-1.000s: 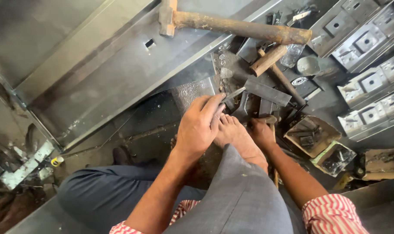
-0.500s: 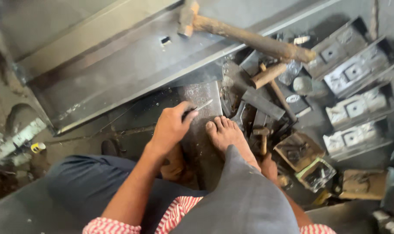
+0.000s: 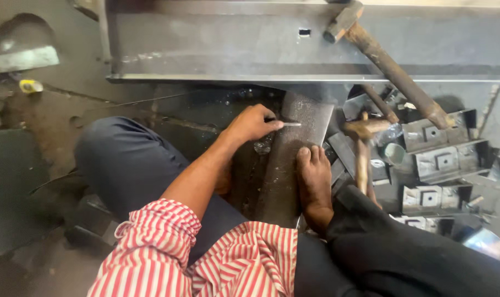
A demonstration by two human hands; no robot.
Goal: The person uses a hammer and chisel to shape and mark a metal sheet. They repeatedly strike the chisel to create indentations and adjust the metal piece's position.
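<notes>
My left hand [image 3: 251,124] pinches a thin metal pin [image 3: 291,124] and holds its tip against a grey steel plate [image 3: 283,181] on the floor. My bare foot [image 3: 316,184] presses down on the plate's right edge. A small wooden-handled hammer [image 3: 363,144] stands blurred just right of the foot, head up. My right hand [image 3: 372,196] is almost wholly hidden behind my dark trouser knee; only a sliver shows at the base of the hammer's handle, which it appears to grip.
A long steel channel [image 3: 250,55] with a small square hole runs across the top. A big rusty sledgehammer [image 3: 395,74] leans on it. Several stamped metal brackets [image 3: 438,160] with square holes are piled at the right. A yellow object [image 3: 29,86] lies far left.
My left hand has left the foot and moved onto the plate, now setting the pin there. The small hammer has come upright beside the foot. The view has swung round.
</notes>
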